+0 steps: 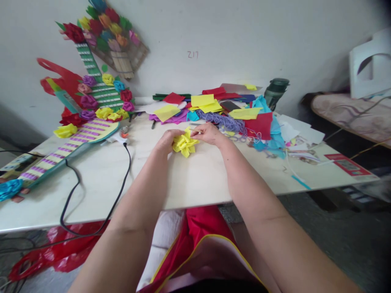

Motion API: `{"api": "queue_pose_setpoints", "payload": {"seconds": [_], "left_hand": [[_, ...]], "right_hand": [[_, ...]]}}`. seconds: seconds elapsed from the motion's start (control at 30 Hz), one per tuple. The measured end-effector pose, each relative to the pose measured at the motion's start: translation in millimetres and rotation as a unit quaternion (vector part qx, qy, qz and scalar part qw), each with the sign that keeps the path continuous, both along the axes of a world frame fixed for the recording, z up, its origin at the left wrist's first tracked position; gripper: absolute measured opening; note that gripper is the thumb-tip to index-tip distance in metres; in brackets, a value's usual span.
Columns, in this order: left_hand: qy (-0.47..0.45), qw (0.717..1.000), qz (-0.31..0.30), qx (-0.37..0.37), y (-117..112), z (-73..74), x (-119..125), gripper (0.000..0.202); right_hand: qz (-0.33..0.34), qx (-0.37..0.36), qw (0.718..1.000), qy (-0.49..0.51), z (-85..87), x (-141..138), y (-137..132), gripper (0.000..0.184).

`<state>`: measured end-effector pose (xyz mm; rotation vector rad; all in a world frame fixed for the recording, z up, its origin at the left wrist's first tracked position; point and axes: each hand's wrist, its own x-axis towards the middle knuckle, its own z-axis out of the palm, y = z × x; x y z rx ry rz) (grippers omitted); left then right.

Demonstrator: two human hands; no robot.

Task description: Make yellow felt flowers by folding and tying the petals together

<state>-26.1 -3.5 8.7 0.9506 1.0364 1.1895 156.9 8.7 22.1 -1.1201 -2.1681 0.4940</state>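
A yellow paper flower (184,143) sits between both hands just above the pale table (189,179). My left hand (166,141) is closed around its left side. On the right, my right hand (208,133) pinches the upper petals with fingers pressed together. Both forearms reach out from the near edge of the table.
A pile of coloured paper sheets (210,106) and purple string (226,121) lies behind the hands. A striped craft piece with paper flowers (91,101) stands at the left. A black cord (91,195) runs from a glue gun (122,136). A dark bottle (275,91) stands at the back right.
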Motion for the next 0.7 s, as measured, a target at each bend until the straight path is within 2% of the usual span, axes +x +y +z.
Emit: {"api": "queue_pose_setpoints", "payload": {"seconds": [0.13,0.23,0.37,0.5,0.7], "left_hand": [[-0.009,1.0,0.023,0.012,0.8,-0.5,1.6,0.01],[-0.012,0.998,0.057,0.022,5.7,-5.2,2.4,0.011],[-0.027,0.995,0.074,0.062,11.6,-11.0,1.7,0.016],[-0.054,0.993,0.077,0.075,10.8,-11.3,1.7,0.02],[-0.06,0.994,0.058,0.07,4.3,-7.2,5.7,0.018]], "right_hand": [[-0.029,0.013,0.999,-0.001,0.6,0.7,-0.3,0.016],[-0.088,0.021,0.996,-0.015,3.2,3.8,-0.4,0.026],[-0.144,-0.013,0.989,-0.042,7.4,7.4,-0.6,0.032],[-0.141,-0.049,0.988,-0.042,7.1,7.9,0.4,0.026],[-0.132,-0.053,0.989,0.035,-1.3,9.3,8.7,0.016]]}}
